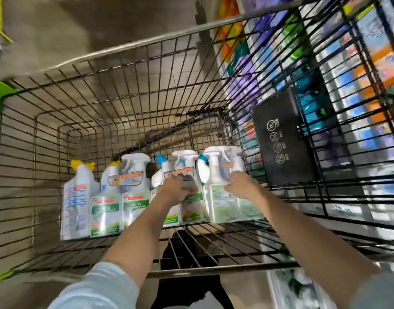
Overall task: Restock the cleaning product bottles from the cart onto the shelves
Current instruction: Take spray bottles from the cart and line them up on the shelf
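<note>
View looking down into a wire shopping cart (147, 40), blurred by motion. A row of cleaning product bottles stands upright against the far end of the basket, across the middle of the frame. From left to right they are two white bottles with yellow caps (76, 201), a trigger spray bottle (134, 188), a bottle with a blue cap (162, 166) and two more trigger sprays.

Both bare forearms reach in from the bottom edge, with pale sleeves (98, 291) pushed up. The left hand (175, 189) has its fingers curled round the neck of the middle spray bottle (192, 208), just under its white trigger. The right hand (240, 185) wraps its fingers round the shoulder of the right spray bottle (216, 201), the last in the row. Both bottles stand on the cart floor.

A black plastic flap (283, 139) with round warning symbols hangs on the cart's right wall. Behind the wires, at upper right, store shelves (374, 70) hold colourful packages.
</note>
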